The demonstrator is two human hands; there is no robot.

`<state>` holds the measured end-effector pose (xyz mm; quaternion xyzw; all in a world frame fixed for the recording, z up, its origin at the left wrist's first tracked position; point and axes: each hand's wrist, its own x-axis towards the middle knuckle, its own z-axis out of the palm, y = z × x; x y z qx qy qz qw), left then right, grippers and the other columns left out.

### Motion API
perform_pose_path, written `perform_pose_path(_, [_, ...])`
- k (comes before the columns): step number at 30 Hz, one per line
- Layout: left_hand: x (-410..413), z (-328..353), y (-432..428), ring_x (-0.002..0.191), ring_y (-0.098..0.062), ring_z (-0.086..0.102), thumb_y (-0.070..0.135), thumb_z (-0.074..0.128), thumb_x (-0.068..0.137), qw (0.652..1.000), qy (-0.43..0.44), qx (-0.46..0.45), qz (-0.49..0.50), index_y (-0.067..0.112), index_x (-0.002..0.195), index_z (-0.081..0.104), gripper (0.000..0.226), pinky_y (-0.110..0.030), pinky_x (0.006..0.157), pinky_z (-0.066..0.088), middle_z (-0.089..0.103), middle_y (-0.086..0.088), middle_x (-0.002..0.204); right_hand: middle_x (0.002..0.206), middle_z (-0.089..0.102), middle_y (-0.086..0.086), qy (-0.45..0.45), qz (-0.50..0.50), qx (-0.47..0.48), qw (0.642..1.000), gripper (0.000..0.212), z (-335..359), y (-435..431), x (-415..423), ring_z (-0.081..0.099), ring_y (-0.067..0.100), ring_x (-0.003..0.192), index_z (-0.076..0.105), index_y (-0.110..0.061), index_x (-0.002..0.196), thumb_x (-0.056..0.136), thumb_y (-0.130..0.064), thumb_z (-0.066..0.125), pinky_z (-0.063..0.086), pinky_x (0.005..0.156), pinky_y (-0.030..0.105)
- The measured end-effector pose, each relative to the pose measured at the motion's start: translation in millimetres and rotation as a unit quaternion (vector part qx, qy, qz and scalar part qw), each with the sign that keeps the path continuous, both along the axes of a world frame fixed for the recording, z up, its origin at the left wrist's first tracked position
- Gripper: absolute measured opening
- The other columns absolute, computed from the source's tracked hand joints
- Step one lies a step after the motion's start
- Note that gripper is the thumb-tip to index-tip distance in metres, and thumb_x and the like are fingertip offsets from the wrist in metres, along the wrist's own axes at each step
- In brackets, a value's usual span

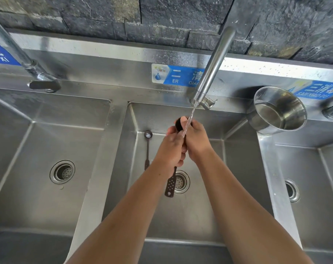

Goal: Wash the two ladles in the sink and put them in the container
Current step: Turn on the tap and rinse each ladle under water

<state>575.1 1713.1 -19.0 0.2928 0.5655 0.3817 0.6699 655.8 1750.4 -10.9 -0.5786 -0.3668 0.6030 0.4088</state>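
Brown ladle (171, 184) gripped between both hands (182, 141).

Wall: dark stone blocks (161, 14) ran behind the steel backsplash.
Labels: blue signs (178, 75) were stuck along the backsplash.
Left faucet: a steel pipe (18, 52) slanted down toward the left basin.
Left drain: a round strainer (62, 171) sat in the basin floor.

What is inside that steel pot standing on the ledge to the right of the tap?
The steel pot holds only clear water; no ladle is in it. Its near wall hides part of the bottom.
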Motion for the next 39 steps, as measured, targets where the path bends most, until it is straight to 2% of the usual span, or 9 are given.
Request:
perform_pose_path(5, [2,-9,-20,0.040,-0.009,0.031,0.036,0.037,0.099,0.998,-0.011,0.064,-0.007,0.028,0.063,0.049,0.039,-0.022,0.040,0.029,0.038,0.010,0.050,0.072,0.068,0.012,0.018,0.007,0.048,0.999,0.025,19,22,5,0.070,0.027,0.067,0.059,-0.007,0.090,0.105,-0.020,0.046,0.060,0.074,0.045])
perform_pose_path(10, [-9,-28,-51,0.052,-0.017,0.046,0.032,0.043,0.096,0.994,-0.020,0.096,-0.038,0.024,0.074,0.057,0.028,-0.029,0.051,0.046,0.050,0.000,0.060,0.079,0.057,0.021,0.009,-0.014,0.094,0.995,0.015,34,38,8,0.060,0.027,0.065,0.054,-0.002,0.100,0.105,-0.008,0.041,0.055,0.057,0.030])
perform_pose_path(15, [-9,-43,-63,0.055,-0.017,0.048,0.020,0.043,0.103,0.998,-0.002,0.065,-0.016,0.015,0.080,0.062,0.030,-0.028,0.051,0.042,0.053,-0.004,0.066,0.077,0.059,0.014,0.006,0.019,0.094,0.995,0.016,20,24,6,0.060,0.025,0.065,0.057,-0.004,0.097,0.104,-0.009,0.044,0.055,0.060,0.034])
perform_pose_path(19, [-4,-49,-74,0.048,-0.014,0.035,0.019,0.039,0.105,1.000,-0.023,-0.001,-0.004,0.010,0.081,0.059,0.032,-0.026,0.047,0.027,0.043,-0.003,0.061,0.075,0.057,0.002,-0.115,0.005,0.099,0.988,0.015,-5,15,12,0.057,0.021,0.058,0.059,-0.010,0.100,0.099,-0.007,0.044,0.055,0.065,0.048])
perform_pose_path(22, [2,-51,-80,0.045,-0.013,0.027,0.035,0.042,0.103,0.994,-0.080,-0.077,-0.015,0.016,0.073,0.054,0.038,-0.024,0.045,0.017,0.038,0.001,0.056,0.085,0.065,0.002,-0.247,0.045,0.105,0.962,0.019,-28,-1,14,0.066,0.020,0.064,0.053,-0.023,0.110,0.093,-0.016,0.049,0.056,0.064,0.044])
perform_pose_path(25, [10,-55,-92,0.044,-0.011,0.021,0.044,0.043,0.100,0.979,-0.156,-0.130,-0.032,0.019,0.072,0.049,0.038,-0.023,0.042,0.014,0.032,0.002,0.057,0.098,0.065,0.006,-0.346,0.093,0.118,0.926,0.040,-50,-17,22,0.063,0.027,0.078,0.045,-0.024,0.126,0.088,-0.021,0.057,0.045,0.066,0.034])
perform_pose_path(31, [20,-65,-114,0.038,-0.009,0.021,0.049,0.048,0.097,0.950,-0.235,-0.208,-0.010,0.018,0.066,0.049,0.043,-0.023,0.039,0.011,0.028,0.003,0.053,0.131,0.056,0.011,-0.399,0.125,0.079,0.905,0.071,-81,-53,38,0.063,0.032,0.097,0.023,-0.020,0.150,0.089,-0.019,0.059,0.042,0.074,0.031])
perform_pose_path(35, [26,-71,-126,0.037,-0.008,0.020,0.049,0.052,0.094,0.940,-0.251,-0.231,-0.012,0.019,0.065,0.049,0.042,-0.022,0.038,0.011,0.028,0.004,0.052,0.127,0.057,0.014,-0.415,0.124,0.070,0.899,0.067,-89,-73,45,0.053,0.024,0.082,0.024,-0.020,0.145,0.088,-0.016,0.059,0.041,0.069,0.031])
perform_pose_path(39, [33,-70,-127,0.037,-0.008,0.021,0.048,0.056,0.092,0.934,-0.274,-0.231,-0.007,0.018,0.064,0.049,0.041,-0.020,0.034,0.016,0.028,0.004,0.052,0.124,0.059,0.014,-0.422,0.123,0.085,0.894,0.067,-86,-73,53,0.061,0.029,0.087,0.026,-0.020,0.145,0.087,-0.016,0.059,0.044,0.069,0.032])
